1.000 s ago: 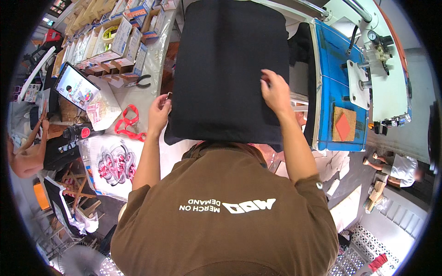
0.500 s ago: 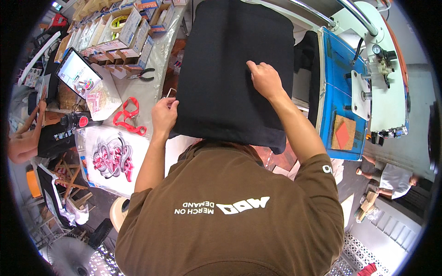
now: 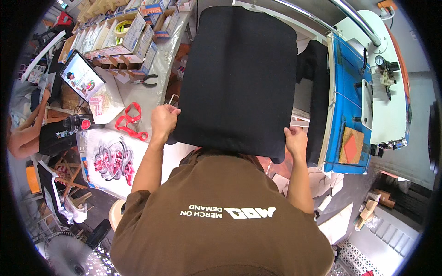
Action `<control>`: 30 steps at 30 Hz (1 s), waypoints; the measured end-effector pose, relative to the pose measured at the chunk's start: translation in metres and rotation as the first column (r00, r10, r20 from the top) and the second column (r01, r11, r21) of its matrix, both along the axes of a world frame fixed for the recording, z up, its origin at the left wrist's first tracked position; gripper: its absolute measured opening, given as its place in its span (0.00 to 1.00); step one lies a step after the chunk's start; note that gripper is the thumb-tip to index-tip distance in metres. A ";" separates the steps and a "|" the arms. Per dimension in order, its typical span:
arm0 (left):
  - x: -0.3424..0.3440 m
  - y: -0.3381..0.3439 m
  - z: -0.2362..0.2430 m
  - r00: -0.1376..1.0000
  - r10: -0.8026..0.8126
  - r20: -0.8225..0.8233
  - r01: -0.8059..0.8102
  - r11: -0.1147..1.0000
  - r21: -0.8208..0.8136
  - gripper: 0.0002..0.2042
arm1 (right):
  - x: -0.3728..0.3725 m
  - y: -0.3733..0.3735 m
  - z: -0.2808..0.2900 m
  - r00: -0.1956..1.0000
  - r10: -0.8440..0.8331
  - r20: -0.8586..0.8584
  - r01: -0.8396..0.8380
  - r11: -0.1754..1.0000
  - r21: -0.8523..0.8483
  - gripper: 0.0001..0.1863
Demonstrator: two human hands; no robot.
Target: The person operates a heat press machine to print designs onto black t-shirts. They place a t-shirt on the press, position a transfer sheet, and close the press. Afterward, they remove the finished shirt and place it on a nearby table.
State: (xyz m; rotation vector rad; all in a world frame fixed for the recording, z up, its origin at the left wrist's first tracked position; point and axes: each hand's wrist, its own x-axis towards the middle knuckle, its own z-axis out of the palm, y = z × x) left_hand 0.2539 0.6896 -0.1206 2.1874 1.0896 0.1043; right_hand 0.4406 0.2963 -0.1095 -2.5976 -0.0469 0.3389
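A black cloth lies smooth and flat over a broad board-shaped support in front of me, its near edge hanging close to my body. My left hand is closed on the cloth's left edge, thumb and fingers pinched together near the lower corner. At the opposite side, my right hand pinches the right edge just above its lower corner. Both hands sit at about the same distance from me. The underside of the cloth is hidden, as are some of my fingertips.
A heat press with a blue-covered bed stands at the right; a second black piece hangs beside it. On the left table are a tablet, red strap, pliers, printed sheet and boxes. Another person's arm shows far left.
My right hand has moved from above the middle of the cloth down to its right edge and now grips it. My left hand stays at the left edge. A person at far right has left view.
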 end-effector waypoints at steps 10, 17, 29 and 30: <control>-0.002 0.005 -0.015 0.998 -0.046 0.041 0.047 0.998 -0.031 0.11 | -0.010 0.013 0.018 0.999 -0.043 -0.009 0.042 0.992 -0.120 0.16; -0.002 0.002 -0.016 0.992 -0.124 -0.003 0.124 0.991 0.049 0.13 | -0.001 0.003 -0.001 0.995 -0.079 -0.065 0.080 0.997 0.014 0.16; -0.048 0.053 -0.078 0.935 0.280 0.220 0.092 0.406 -0.909 0.14 | -0.020 -0.072 -0.059 0.778 0.042 -0.627 0.589 0.299 0.751 0.15; -0.059 0.058 -0.077 0.922 0.312 0.228 0.095 0.390 -0.916 0.14 | -0.020 -0.075 -0.059 0.780 0.017 -0.625 0.592 0.303 0.747 0.13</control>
